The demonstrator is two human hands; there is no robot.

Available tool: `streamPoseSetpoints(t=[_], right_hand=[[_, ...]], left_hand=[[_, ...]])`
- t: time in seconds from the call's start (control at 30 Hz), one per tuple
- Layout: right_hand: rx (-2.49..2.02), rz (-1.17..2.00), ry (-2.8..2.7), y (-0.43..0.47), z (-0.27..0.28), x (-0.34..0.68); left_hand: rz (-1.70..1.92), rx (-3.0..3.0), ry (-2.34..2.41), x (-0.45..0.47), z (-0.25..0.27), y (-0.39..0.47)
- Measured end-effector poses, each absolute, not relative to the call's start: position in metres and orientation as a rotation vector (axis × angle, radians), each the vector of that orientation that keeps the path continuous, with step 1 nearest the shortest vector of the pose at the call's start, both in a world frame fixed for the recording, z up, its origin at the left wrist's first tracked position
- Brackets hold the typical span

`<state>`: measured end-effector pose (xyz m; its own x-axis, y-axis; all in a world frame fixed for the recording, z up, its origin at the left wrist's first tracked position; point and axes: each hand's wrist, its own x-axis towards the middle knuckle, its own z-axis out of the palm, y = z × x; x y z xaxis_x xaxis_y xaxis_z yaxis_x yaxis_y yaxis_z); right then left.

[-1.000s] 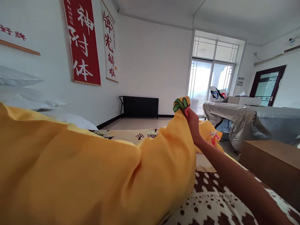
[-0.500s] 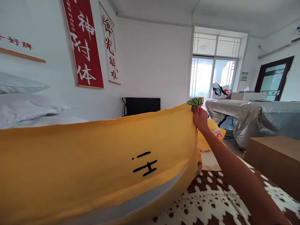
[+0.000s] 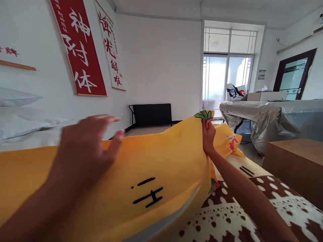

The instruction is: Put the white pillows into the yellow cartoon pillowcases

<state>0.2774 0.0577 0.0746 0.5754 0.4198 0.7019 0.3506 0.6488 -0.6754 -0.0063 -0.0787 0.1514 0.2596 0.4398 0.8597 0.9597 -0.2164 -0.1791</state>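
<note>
Over bed (image 3: 219,215), we grip cover (image 3: 161,158) by corner (image 3: 211,114) in right hand (image 3: 209,136); its long axis runs leftward. Our left hand (image 3: 85,144), thumb and fingers parted, hangs nearer cover's middle, contact unclear.

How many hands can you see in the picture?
2. The left hand, blurry and open, is in front of the yellow cloth. The right hand is holding the cloth's upper corner. No others show.

You seem to be in a bedroom: white pillows (image 3: 27,119) beyond your left hand (image 3: 88,144), patterned bedding (image 3: 227,215) below your right hand (image 3: 209,132).
</note>
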Motion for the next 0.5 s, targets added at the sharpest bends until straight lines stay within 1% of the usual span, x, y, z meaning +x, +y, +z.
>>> streamPoseSetpoints(t=[0.1,0.23,0.33,0.5], right_hand=[[-0.842,0.082,-0.979,0.051,0.078,0.278],[-0.696,0.345,-0.994,0.042,0.080,0.297],[-0.610,0.508,-0.980,0.039,0.076,0.312],[-0.527,0.539,-1.036,0.041,0.050,0.323]], left_hand=[[-0.694,-1.934,-1.184,0.072,0.135,-0.064],[-0.603,-2.131,-1.204,0.147,0.129,-0.041],[-0.625,-2.289,-1.367,0.158,0.137,-0.027],[-0.534,-2.489,-1.613,0.150,0.144,-0.014]])
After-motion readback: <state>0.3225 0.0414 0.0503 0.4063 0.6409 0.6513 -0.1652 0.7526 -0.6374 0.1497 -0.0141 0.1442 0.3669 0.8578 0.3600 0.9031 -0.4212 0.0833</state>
